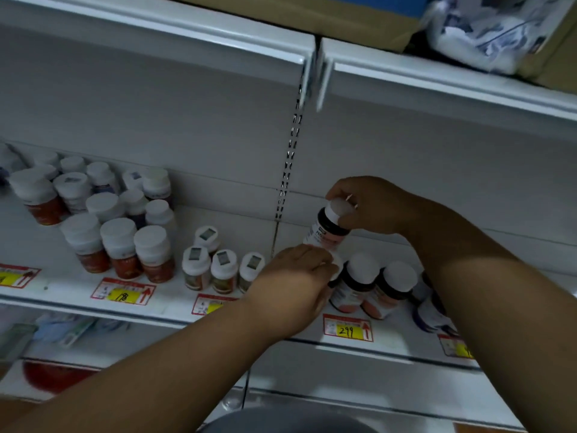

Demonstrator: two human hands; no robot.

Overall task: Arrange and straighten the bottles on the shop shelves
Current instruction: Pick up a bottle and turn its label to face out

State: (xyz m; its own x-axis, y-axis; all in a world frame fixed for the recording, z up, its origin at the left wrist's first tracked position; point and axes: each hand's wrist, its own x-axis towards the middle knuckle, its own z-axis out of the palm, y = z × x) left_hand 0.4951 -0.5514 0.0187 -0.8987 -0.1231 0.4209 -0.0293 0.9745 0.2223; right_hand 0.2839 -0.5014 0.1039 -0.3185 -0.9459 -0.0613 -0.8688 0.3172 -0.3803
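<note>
On the white shelf (175, 307) stand white-capped bottles. My right hand (371, 207) grips the cap of a dark bottle with a pink label (326, 234), held tilted behind the front row. My left hand (296, 276) closes over the cap of another bottle (335, 264) in that row, mostly hidden under my fingers. To its right stand two matching pink-label bottles (359, 282), (393, 289). Left of my hand is a group of small bottles with stickered caps (223, 270). Red-label bottles (120, 245) crowd the far left.
Yellow-and-red price tags (348, 329) line the shelf edge. A slotted upright (288, 170) divides the back panel. The shelf above (437, 76) carries a cardboard box (343, 20) and a plastic-wrapped pack (487, 29). Darker bottles (429, 307) sit at the right, behind my right forearm.
</note>
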